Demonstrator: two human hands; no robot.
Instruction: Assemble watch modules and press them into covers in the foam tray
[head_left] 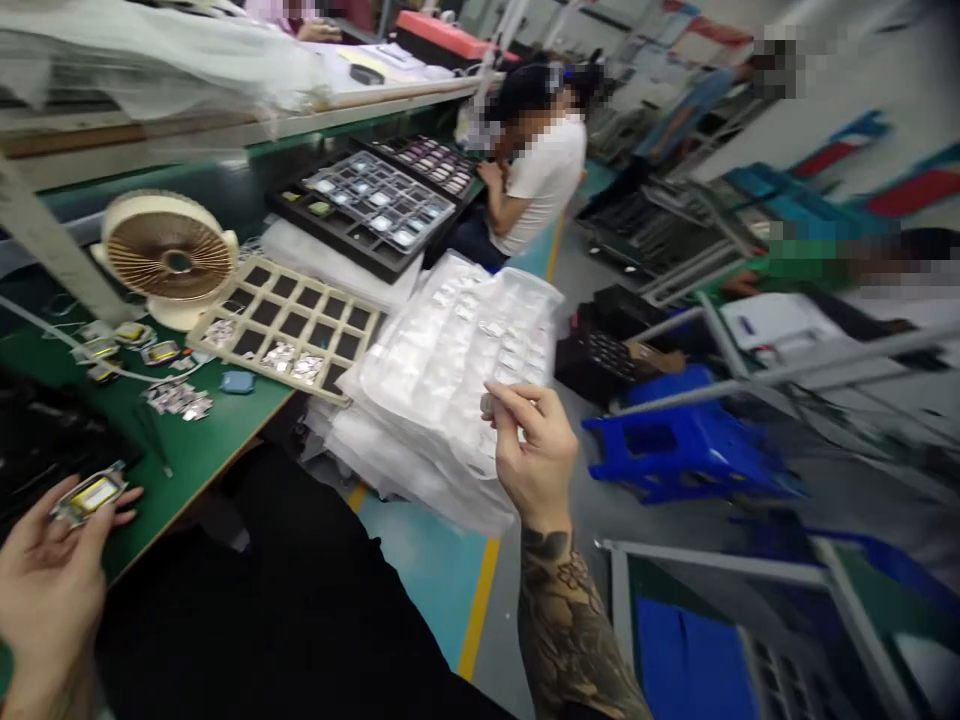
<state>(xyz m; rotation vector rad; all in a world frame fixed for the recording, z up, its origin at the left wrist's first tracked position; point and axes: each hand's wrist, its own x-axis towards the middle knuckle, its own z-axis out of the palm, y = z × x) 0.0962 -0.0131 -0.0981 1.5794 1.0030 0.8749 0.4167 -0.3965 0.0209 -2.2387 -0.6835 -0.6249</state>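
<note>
My left hand (56, 570), at the lower left, grips a small electronic module (94, 495) with a yellow face, held between thumb and fingers beside the bench edge. Out over a stack of translucent plastic trays (420, 370) is my right hand (536, 445), its thumb and fingertips pinched on a small greyish piece (487, 405) too blurred to name. Small pale parts sit in the pockets of the top tray. On the green bench (247, 425) lie more yellow-faced modules (161, 352), a pile of small silvery pieces (178, 398) and a small blue object (238, 382).
A beige compartment tray (300, 320) with dark pockets adjoins the stack. A round fan (171, 250) stands behind it, and black trays of parts (375, 205) lie farther back. One person (540, 170) sits beyond; blue stools (675, 435) and metal frames are to the right.
</note>
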